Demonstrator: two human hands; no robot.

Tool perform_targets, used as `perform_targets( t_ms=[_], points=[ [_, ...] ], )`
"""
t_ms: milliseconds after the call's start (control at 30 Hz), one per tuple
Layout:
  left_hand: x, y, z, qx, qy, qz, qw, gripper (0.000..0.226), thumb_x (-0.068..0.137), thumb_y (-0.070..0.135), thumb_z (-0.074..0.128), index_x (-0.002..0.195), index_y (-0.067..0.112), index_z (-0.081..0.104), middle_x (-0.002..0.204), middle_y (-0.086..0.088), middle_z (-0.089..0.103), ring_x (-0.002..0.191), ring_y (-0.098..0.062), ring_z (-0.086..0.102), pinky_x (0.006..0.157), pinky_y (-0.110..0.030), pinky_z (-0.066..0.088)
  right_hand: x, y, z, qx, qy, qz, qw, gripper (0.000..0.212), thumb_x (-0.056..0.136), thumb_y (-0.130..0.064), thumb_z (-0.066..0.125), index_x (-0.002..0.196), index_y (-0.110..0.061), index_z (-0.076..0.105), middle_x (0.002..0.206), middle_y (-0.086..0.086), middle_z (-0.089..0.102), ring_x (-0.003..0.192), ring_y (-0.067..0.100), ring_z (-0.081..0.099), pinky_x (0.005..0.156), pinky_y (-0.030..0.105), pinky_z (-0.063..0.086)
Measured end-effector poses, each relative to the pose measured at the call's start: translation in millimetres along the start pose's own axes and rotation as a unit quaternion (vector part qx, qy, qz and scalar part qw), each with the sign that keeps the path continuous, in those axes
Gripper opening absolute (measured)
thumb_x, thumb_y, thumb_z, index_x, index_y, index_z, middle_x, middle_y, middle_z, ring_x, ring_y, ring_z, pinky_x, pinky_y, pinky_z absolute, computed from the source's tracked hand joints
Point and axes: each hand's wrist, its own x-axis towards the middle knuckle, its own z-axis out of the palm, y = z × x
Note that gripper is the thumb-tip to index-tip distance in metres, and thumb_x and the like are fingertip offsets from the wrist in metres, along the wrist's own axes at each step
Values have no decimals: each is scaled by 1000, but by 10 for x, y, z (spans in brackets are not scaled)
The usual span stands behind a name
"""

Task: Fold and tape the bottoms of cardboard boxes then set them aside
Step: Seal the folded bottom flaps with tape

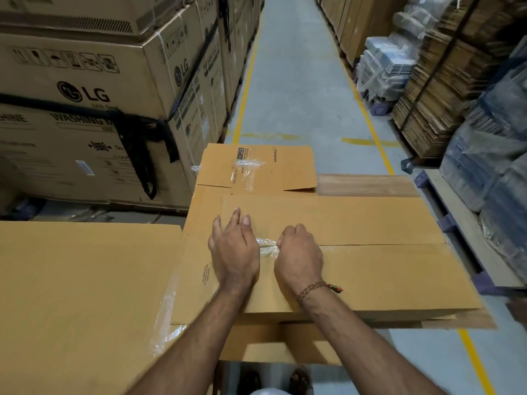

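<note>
Both hands [233,252] [298,252] on box [370,269] seam; right fingertips hidden, tape [266,246] crumpled.

Large stacked carton [94,72] at left carried the LG logo and "LG" on its near face, and "LG" again on the end face. Row of handling pictograms printed above the logo; too small to read. Lower carton [71,155] under it read "WASHING M…", cut off by a black strap [142,143]; "…SHINE" showed at its far left edge. "WASHING MACHINE" ran vertically on the end face. Folded box [256,166] ahead bore "Crompton" sideways; fine print beside it illegible
</note>
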Motion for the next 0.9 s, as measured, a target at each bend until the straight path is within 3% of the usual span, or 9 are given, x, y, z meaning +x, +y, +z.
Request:
perform_targets(
  t_ms=[200,433,567,667,800,900],
  points=[
    [58,-76,43,-6,-3,16,1000,54,112,42,30,145,13,61,152,1,57,153,-31,32,120,-57,31,-10,-51,-13,21,-16,9,1000,24,91,-6,56,111,-19,58,113,1,52,106,23,53,88,34,50],
    [114,-161,68,-33,-9,6,999,69,106,52,15,135,22,69,154,13,54,155,-24,28,122,-55,28,-14,-8,-121,105,-19,19,994,22,96,-4,50,88,-25,50,92,-6,59,86,20,57,71,33,42],
    [106,-210,-2,-77,-35,3,996,53,110,46,26,132,27,70,156,17,50,157,-19,24,122,-57,31,66,19,-216,119,-37,9,992,14,101,-14,47,93,-23,53,93,-5,63,87,20,61,77,37,52],
    [107,-261,-70,-46,-87,40,994,38,106,34,51,142,27,62,163,14,41,159,-22,16,125,-57,25,103,-14,-255,170,-57,14,984,16,101,-14,46,91,-24,55,90,-6,66,84,19,63,76,38,55],
    [-42,-241,-241,-65,-118,110,985,69,81,23,70,145,29,42,160,5,35,158,-19,9,128,-52,13,168,-79,-318,273,-85,34,958,17,102,-13,49,91,-22,58,88,-5,66,79,15,61,66,26,45],
    [-180,-272,-255,15,-84,193,977,74,74,51,72,135,25,38,146,1,34,146,-21,25,122,-53,21,224,-182,-349,340,-105,47,933,8,103,-17,53,102,-23,57,93,-2,68,79,14,62,64,25,46]
  ],
)
